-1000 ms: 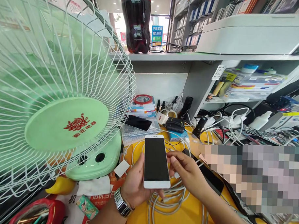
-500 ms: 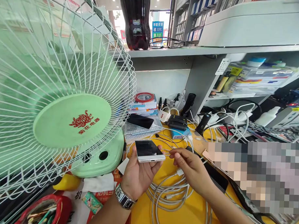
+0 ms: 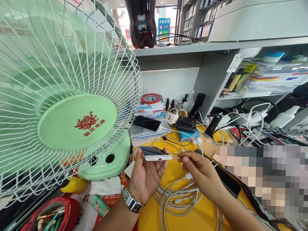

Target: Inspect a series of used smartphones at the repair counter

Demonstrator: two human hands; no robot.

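A white phone with a dark screen [image 3: 156, 152] rests in my left hand [image 3: 147, 177], gripped by its sides, with its bottom edge and charging port facing me. Just right of the phone is my right hand [image 3: 201, 169], apart from it, its thumb and fingertips drawn together. Whether something small is between those fingertips cannot be made out. Below my hands a coiled grey-white cable [image 3: 177, 200] lies on the yellow mat [image 3: 150, 219].
A green fan [image 3: 78, 123] fills the left side. Behind the hands lie a black phone [image 3: 146, 123] and a black pouch [image 3: 185, 123]. A red container [image 3: 72, 210] sits front left. A dark bottle [image 3: 143, 22] stands on the shelf [image 3: 179, 49].
The phone in my left hand has tilted so its screen shows less and its bottom edge faces me more. The view has shifted slightly, and my right hand stays beside the phone.
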